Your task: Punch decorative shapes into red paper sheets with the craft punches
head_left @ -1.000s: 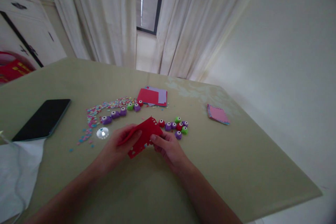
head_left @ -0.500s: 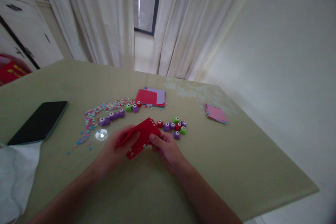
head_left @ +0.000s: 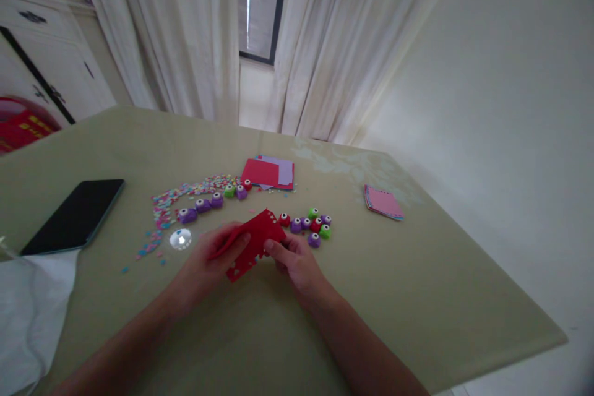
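A red paper card (head_left: 260, 228) with small shapes punched out along its edges is held tilted above the table. My left hand (head_left: 211, 260) grips its left side, thumb on top, with the card bowed in the palm. My right hand (head_left: 299, 265) pinches the card's right edge between thumb and fingers; whether a punch sits under those fingers is hidden. Just beyond my right hand lies a cluster of small paper punches (head_left: 305, 223) in purple, green and red with white round tops. Another row of punches (head_left: 203, 205) lies beyond my left hand.
Punched paper bits (head_left: 162, 207) are strewn behind the left row. A clear shiny dome (head_left: 180, 238) sits by my left wrist. Red and lilac cards (head_left: 262, 172) lie farther back, a pink-topped card stack (head_left: 384, 202) at right, a dark phone (head_left: 74, 216) and white cloth (head_left: 34, 315) at left.
The whole view has shifted slightly, with things appearing a little farther right. Both hands keep their hold on the red card, which has hardly moved.
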